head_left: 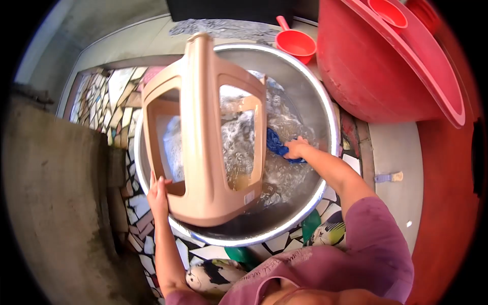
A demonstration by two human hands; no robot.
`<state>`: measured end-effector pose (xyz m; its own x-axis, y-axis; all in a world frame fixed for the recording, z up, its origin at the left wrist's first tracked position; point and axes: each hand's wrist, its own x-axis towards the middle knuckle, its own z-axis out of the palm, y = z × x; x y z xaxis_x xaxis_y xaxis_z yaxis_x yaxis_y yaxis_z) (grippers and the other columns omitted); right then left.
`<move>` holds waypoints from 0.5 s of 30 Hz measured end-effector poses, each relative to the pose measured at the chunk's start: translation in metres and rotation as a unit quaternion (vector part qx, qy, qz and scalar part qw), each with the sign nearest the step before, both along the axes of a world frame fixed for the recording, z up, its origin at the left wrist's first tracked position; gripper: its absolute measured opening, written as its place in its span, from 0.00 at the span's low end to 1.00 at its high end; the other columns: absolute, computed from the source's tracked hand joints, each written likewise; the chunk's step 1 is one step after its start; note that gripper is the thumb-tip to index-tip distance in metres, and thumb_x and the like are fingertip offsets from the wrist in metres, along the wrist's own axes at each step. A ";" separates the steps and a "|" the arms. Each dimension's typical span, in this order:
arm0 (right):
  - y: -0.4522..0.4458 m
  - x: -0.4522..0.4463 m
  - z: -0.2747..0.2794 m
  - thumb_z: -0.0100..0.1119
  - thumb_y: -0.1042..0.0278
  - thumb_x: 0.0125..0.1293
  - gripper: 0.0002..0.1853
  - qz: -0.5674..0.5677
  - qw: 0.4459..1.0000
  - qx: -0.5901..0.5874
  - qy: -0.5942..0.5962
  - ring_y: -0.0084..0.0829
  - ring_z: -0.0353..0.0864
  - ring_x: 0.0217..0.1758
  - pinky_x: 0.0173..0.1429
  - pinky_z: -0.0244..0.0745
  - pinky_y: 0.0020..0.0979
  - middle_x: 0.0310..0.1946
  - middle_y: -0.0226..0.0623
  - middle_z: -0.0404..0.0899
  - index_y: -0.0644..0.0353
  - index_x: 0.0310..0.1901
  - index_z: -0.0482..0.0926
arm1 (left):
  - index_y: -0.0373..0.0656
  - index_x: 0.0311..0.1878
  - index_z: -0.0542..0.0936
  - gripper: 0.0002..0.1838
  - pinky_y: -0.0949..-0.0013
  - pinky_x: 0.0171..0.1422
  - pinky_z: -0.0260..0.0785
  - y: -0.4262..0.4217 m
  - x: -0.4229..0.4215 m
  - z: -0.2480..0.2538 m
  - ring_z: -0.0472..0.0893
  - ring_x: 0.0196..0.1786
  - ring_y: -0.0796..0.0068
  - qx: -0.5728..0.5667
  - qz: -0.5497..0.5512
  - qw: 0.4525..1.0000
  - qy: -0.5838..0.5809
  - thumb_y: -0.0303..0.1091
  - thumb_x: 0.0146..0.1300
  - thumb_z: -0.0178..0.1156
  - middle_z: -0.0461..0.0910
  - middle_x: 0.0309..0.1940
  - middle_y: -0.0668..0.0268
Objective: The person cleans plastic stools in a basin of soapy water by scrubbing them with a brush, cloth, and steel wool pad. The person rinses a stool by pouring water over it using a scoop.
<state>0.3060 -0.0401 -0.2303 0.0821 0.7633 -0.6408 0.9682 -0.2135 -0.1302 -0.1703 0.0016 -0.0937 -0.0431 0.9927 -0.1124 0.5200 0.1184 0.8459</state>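
A beige plastic stool [203,127] lies tilted on its side in a large round metal basin [333,127] of soapy water [300,180]. My left hand [159,195] grips the stool's lower left edge, its fingers partly hidden behind the plastic. On the right, inside the basin, my right hand [296,148] is closed on a blue cloth [277,142] at the water, close to the stool's right side. Foam floats on the water and shows through the stool's openings.
A big red tub [366,66] leans at the upper right, with a red scoop [389,12] on it. Another red dipper [296,43] is behind the basin. A small brush [389,177] lies on the ledge at right. Mosaic tiles [119,96] surround the basin; a wall stands left.
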 end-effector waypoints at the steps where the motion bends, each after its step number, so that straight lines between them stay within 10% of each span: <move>1: 0.001 -0.002 -0.013 0.66 0.51 0.50 0.31 0.016 1.000 0.004 -0.003 0.43 0.79 0.57 0.61 0.73 0.38 0.55 0.46 0.79 0.60 0.55 0.79 | 0.32 0.42 0.85 0.19 0.66 0.72 0.50 0.000 0.007 0.002 0.58 0.75 0.61 0.038 -0.022 0.998 0.034 0.38 0.73 0.50 0.79 0.32 0.59; 4: 0.011 0.011 -0.034 0.69 0.55 0.45 0.32 0.113 0.993 -0.032 0.022 0.42 0.81 0.52 0.57 0.74 0.36 0.51 0.49 0.81 0.66 0.52 0.80 | 0.38 0.43 0.85 0.18 0.57 0.75 0.51 -0.006 0.030 0.014 0.57 0.75 0.49 0.085 -0.040 0.970 0.224 0.42 0.72 0.51 0.79 0.57 0.53; 6: 0.005 0.025 -0.015 0.67 0.67 0.45 0.24 -0.238 0.923 0.056 0.297 0.36 0.82 0.37 0.45 0.77 0.34 0.37 0.42 0.84 0.62 0.48 0.82 | 0.39 0.45 0.84 0.18 0.55 0.75 0.51 -0.020 0.047 0.046 0.64 0.72 0.49 0.226 -0.114 0.920 0.299 0.44 0.68 0.55 0.77 0.58 0.54; 8: -0.011 0.023 0.064 0.66 0.74 0.46 0.19 -0.272 0.851 0.079 0.441 0.29 0.81 0.35 0.41 0.76 0.31 0.34 0.38 0.82 0.63 0.43 0.80 | 0.40 0.53 0.80 0.23 0.53 0.71 0.56 -0.041 0.077 0.075 0.72 0.64 0.49 0.226 -0.233 0.932 0.162 0.48 0.63 0.60 0.77 0.57 0.51; 11: -0.038 0.000 0.163 0.67 0.76 0.51 0.14 -0.248 0.762 0.138 0.582 0.23 0.79 0.36 0.42 0.75 0.26 0.32 0.31 0.80 0.63 0.42 0.79 | 0.34 0.61 0.72 0.36 0.53 0.60 0.66 -0.076 0.126 0.077 0.79 0.51 0.48 0.147 -0.302 0.895 0.295 0.53 0.57 0.64 0.81 0.43 0.46; 15: -0.050 -0.058 0.206 0.74 0.67 0.51 0.23 -0.031 0.764 0.436 0.475 0.33 0.75 0.54 0.61 0.68 0.35 0.53 0.40 0.76 0.64 0.48 0.79 | 0.30 0.55 0.75 0.38 0.54 0.40 0.75 -0.068 0.150 0.048 0.83 0.27 0.56 0.236 -0.282 0.889 0.274 0.58 0.57 0.62 0.81 0.22 0.53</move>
